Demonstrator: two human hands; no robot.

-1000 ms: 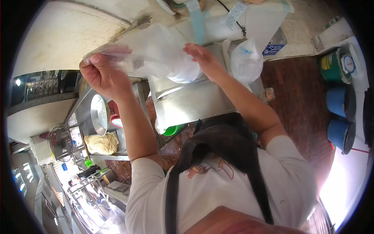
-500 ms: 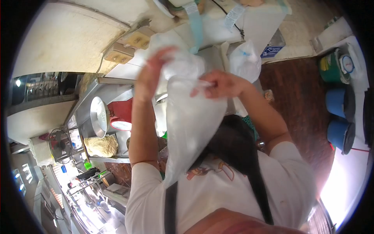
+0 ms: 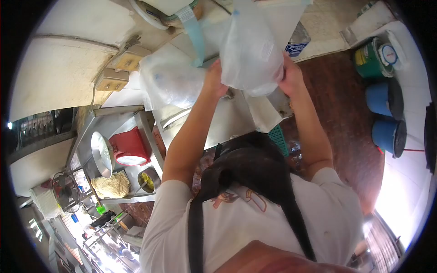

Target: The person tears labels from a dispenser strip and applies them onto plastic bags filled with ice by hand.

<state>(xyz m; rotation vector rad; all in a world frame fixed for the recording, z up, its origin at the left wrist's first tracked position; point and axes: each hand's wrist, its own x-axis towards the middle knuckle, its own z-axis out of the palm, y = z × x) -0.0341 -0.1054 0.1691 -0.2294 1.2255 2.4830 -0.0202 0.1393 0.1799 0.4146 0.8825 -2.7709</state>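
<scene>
A clear plastic bag (image 3: 250,50) stands open and puffed out between my two hands, over the metal work surface (image 3: 227,116). My left hand (image 3: 215,79) is closed at its left lower side, and my right hand (image 3: 290,75) grips its right side. To the left of my left hand, a second plastic bag (image 3: 172,77) with something inside lies on the surface. The contents of both bags are hard to make out through the plastic.
To the left are a red scale (image 3: 130,145), a metal bowl (image 3: 102,154), noodles (image 3: 110,185) and a small pot (image 3: 148,179). Blue buckets (image 3: 379,100) and a green bucket (image 3: 371,59) stand at the right. Wall outlets (image 3: 114,79) are at upper left.
The long bag that hung in front of my chest is gone from there. Both hands have moved forward and now hold a puffed bag at the right. The view has shifted slightly.
</scene>
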